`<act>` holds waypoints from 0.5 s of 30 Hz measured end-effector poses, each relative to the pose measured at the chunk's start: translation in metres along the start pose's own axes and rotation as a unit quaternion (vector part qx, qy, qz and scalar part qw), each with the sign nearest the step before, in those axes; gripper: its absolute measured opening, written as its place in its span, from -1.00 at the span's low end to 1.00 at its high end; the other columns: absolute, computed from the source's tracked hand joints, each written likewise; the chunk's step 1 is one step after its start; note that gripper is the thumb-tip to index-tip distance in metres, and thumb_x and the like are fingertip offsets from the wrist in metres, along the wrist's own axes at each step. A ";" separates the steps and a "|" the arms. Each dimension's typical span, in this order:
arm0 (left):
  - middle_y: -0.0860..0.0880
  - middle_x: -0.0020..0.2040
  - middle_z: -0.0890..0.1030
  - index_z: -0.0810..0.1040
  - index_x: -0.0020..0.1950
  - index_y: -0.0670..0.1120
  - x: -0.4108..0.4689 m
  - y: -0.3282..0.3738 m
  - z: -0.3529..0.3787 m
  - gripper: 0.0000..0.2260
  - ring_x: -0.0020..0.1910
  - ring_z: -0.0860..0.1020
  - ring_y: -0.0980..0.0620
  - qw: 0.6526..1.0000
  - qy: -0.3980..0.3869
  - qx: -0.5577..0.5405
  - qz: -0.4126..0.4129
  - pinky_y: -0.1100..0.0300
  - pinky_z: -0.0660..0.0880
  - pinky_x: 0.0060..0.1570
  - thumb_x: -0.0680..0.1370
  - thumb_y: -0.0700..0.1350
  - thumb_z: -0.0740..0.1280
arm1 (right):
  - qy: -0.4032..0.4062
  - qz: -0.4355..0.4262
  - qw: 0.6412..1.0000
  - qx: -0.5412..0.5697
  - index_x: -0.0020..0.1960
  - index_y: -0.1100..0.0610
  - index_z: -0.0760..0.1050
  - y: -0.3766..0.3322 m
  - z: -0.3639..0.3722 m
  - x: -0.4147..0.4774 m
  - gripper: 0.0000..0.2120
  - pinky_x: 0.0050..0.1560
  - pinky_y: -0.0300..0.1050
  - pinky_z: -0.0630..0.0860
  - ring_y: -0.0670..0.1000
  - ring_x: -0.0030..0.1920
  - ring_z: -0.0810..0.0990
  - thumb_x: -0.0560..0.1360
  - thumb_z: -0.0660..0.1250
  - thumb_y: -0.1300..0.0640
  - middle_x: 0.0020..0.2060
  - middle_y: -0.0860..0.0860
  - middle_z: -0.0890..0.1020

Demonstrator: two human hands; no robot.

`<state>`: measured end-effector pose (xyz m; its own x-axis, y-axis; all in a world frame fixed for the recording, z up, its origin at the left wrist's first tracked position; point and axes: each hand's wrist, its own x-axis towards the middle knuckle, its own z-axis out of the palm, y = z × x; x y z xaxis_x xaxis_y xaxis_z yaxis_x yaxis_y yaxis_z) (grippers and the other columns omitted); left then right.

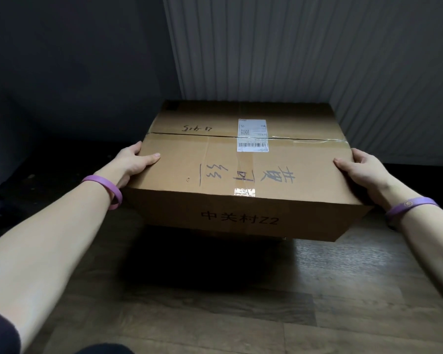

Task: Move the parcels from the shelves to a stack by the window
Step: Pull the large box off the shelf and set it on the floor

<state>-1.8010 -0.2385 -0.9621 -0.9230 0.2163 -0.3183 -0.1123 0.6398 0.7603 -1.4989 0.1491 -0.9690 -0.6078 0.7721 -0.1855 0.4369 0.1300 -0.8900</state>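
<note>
You hold one large cardboard box [215,162] out in front of you, sealed with clear tape and carrying a white label [252,135] and handwriting on top. Your left hand [133,163] grips its left edge, thumb on the lid and fingers curled down the side. Your right hand [363,172] grips the right edge the same way. The box hangs low over a wooden floor [241,302], casting a dark shadow, close to pale vertical blinds [317,60] that probably cover the window. It looks ready to be set down. No stack shows beneath or beside it, so this may be the first parcel. No shelves are in view, so what remains cannot be told.
</note>
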 end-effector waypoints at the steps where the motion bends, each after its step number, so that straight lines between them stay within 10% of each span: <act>1: -0.11 0.50 0.33 0.14 0.59 0.04 0.002 -0.004 0.002 -0.27 0.36 0.42 -0.15 1.000 0.000 0.001 0.000 0.05 0.41 0.13 0.52 0.04 0.43 | -0.002 0.003 1.000 0.001 0.23 0.10 0.54 0.003 0.002 0.001 -0.77 0.01 -0.09 0.49 0.05 -0.02 0.61 0.58 0.36 0.12 0.08 0.05 0.64; 15: -0.11 0.52 0.31 0.13 0.59 0.01 0.006 -0.011 0.009 -0.30 0.42 0.37 -0.17 0.998 0.011 0.051 0.021 -0.02 0.36 0.33 0.54 0.10 0.38 | -0.015 0.013 0.991 -0.135 0.36 0.19 0.35 0.008 0.007 0.003 -0.58 0.26 0.00 0.42 0.16 0.23 0.52 0.62 0.28 -0.03 0.31 0.15 0.54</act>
<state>-1.8017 -0.2378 -0.9773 -0.9345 0.2289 -0.2726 -0.0356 0.7019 0.7114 -1.5017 0.1482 -0.9791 -0.6124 0.7586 -0.2226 0.6109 0.2753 -0.7423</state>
